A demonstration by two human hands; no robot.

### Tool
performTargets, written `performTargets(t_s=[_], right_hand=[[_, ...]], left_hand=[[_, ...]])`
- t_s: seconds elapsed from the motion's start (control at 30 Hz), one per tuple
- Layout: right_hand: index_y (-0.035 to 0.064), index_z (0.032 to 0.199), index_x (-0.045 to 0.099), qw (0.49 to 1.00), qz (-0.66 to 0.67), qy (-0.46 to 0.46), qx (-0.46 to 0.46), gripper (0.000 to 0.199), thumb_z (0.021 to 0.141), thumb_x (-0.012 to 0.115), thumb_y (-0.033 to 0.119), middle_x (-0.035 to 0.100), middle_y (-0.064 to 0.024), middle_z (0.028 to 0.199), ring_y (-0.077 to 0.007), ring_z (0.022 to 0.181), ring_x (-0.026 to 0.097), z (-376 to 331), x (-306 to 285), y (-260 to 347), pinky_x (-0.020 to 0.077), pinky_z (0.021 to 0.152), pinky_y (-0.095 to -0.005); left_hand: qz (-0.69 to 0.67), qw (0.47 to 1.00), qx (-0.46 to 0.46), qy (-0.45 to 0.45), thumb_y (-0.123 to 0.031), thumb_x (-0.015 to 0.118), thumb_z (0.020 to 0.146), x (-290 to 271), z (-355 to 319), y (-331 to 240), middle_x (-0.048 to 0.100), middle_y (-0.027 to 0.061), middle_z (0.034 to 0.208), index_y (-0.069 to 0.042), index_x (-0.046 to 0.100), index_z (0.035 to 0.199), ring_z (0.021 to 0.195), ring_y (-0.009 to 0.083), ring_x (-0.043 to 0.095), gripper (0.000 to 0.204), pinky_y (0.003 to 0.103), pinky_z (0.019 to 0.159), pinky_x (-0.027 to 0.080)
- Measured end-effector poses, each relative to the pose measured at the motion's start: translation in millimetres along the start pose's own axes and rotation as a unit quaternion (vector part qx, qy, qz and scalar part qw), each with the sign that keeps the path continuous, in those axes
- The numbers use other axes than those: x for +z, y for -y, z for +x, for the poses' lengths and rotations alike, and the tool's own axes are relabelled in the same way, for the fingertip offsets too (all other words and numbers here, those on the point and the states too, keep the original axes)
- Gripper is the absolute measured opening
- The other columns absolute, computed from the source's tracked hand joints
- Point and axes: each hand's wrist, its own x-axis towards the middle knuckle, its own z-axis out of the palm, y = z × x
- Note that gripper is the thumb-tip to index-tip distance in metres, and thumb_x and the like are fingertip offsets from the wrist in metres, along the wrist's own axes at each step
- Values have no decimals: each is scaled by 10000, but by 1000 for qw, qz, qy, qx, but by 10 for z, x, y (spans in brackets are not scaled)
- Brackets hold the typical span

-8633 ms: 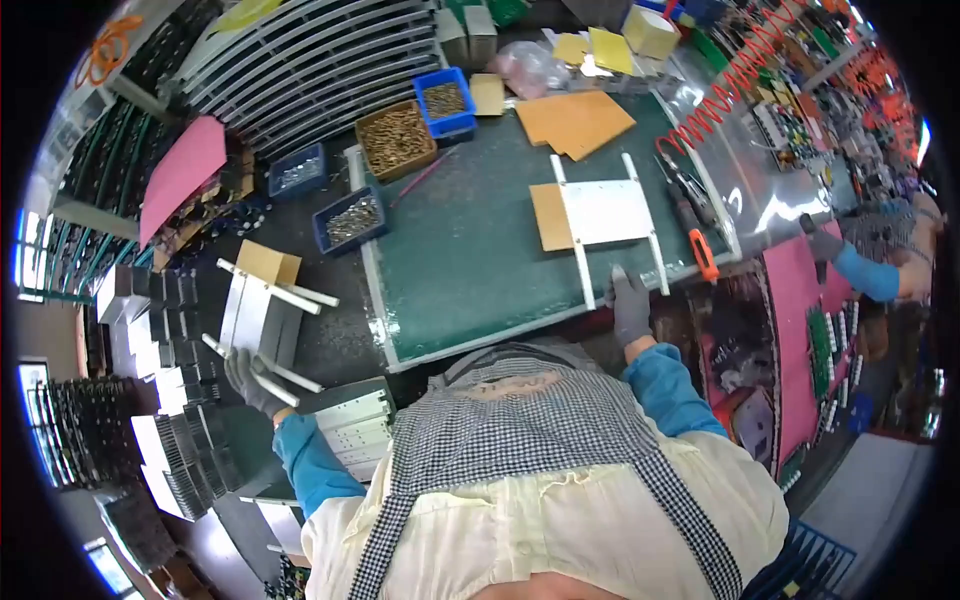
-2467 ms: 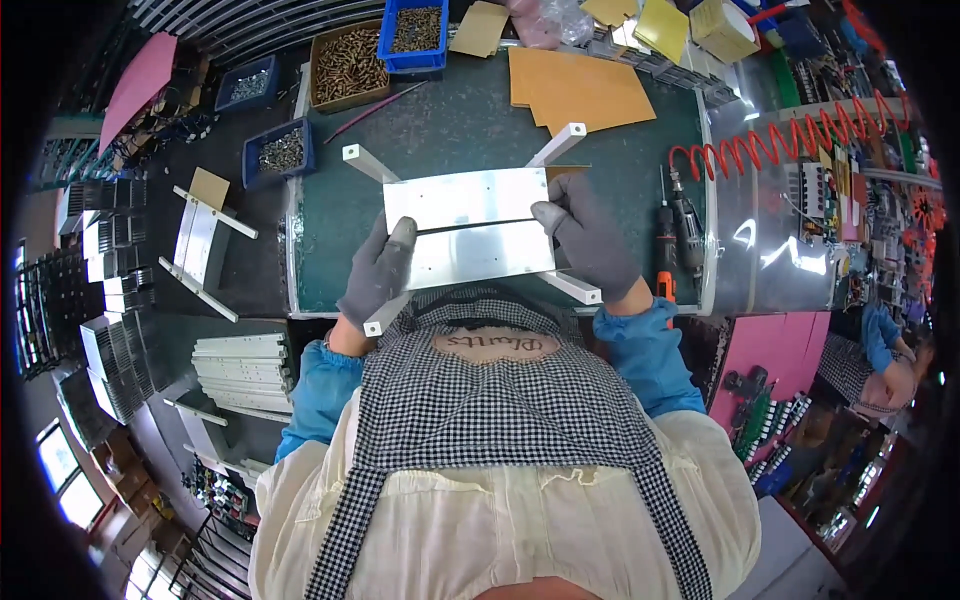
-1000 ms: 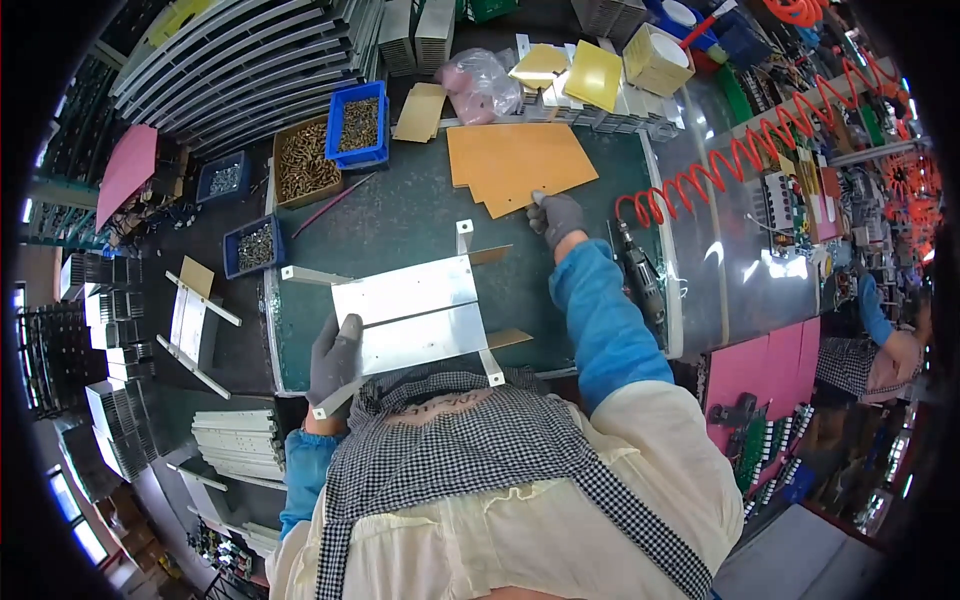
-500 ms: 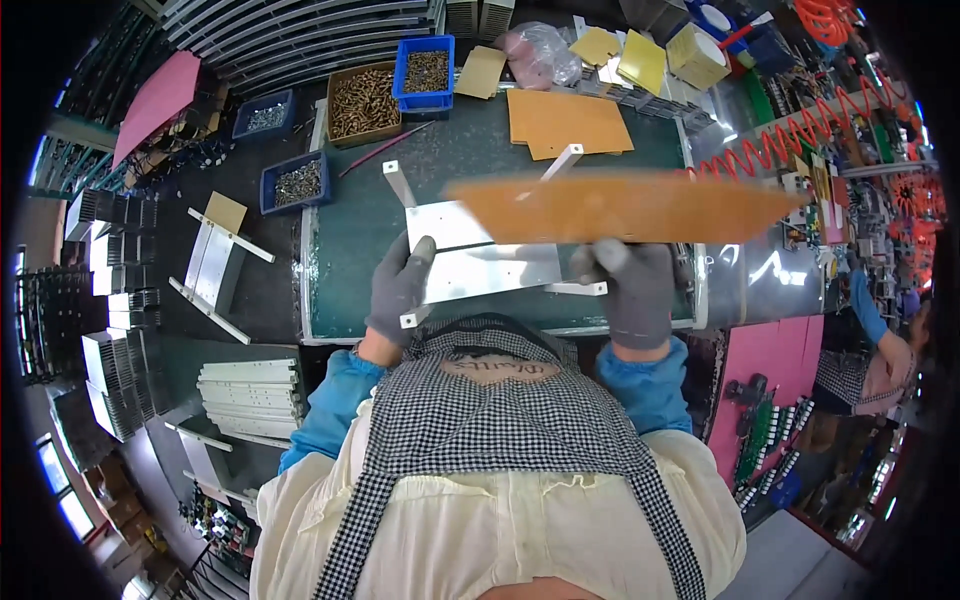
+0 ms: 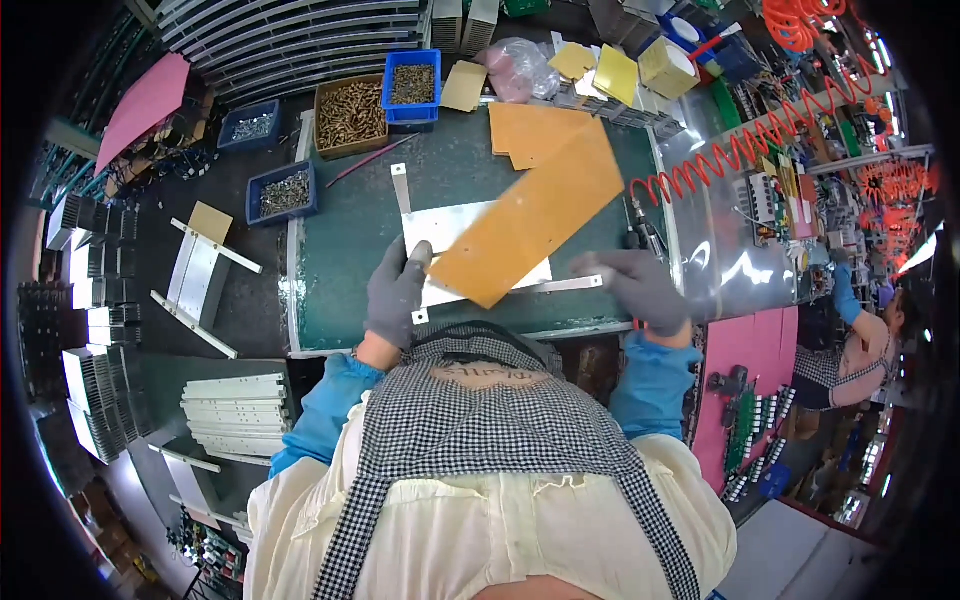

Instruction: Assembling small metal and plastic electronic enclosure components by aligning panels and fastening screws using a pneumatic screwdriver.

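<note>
A silver metal plate assembly (image 5: 445, 222) with narrow strips standing out at its corners lies on the green bench mat. My gloved left hand (image 5: 395, 290) grips its left edge, thumb on top. An orange sheet (image 5: 535, 215) lies slantwise across the plate and hides much of it. The sheet's near left corner comes close to my left thumb; whether the thumb touches it I cannot tell. My gloved right hand (image 5: 640, 288) is off the sheet, slightly blurred, its fingers stretched leftward beside the end of the lower right strip (image 5: 580, 284). Nothing shows in it.
More orange sheets (image 5: 510, 130) lie at the far side. A cardboard box of brass-coloured fasteners (image 5: 350, 115) and blue bins (image 5: 411, 85) stand at the far left. An electric screwdriver (image 5: 648, 235) lies right, below a red coiled hose (image 5: 730, 150). Another person (image 5: 850, 340) works at far right.
My right hand has let go of the orange sheet and moved slightly right and down. The sheet has dropped and turned to a slant across the plate. My left hand keeps its grip.
</note>
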Motion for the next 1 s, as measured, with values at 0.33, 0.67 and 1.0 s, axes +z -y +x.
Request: performTargets(t_s=[0.33, 0.67, 1.0], right_hand=[[-23, 1374, 440, 968, 24, -182, -174, 714, 778, 727, 246, 564, -158, 1285, -242, 1189, 537, 727, 3, -163, 407, 1015, -362], [1, 1220, 551, 868, 382, -250, -195, 541, 803, 760, 273, 628, -116, 1175, -226, 1106, 598, 640, -61, -332, 459, 982, -372], [-5, 1212, 573, 941, 326, -79, -43, 353, 892, 617, 138, 640, -88, 1124, -170, 1017, 608, 735, 349, -390, 486, 899, -321]], left_hand=[[-3, 1000, 1, 5, -260, 578, 964, 45, -21, -107, 633, 110, 1168, 16, 523, 1321, 1040, 157, 577, 455, 299, 905, 454], [-27, 1000, 3, 12, -254, 581, 962, 58, -29, -90, 629, 101, 1158, 16, 529, 1310, 1051, 150, 564, 443, 294, 918, 439], [129, 968, 211, 38, -209, 523, 933, -82, 36, 115, 629, 113, 1182, 12, 511, 1328, 1078, 171, 586, 453, 293, 901, 470]])
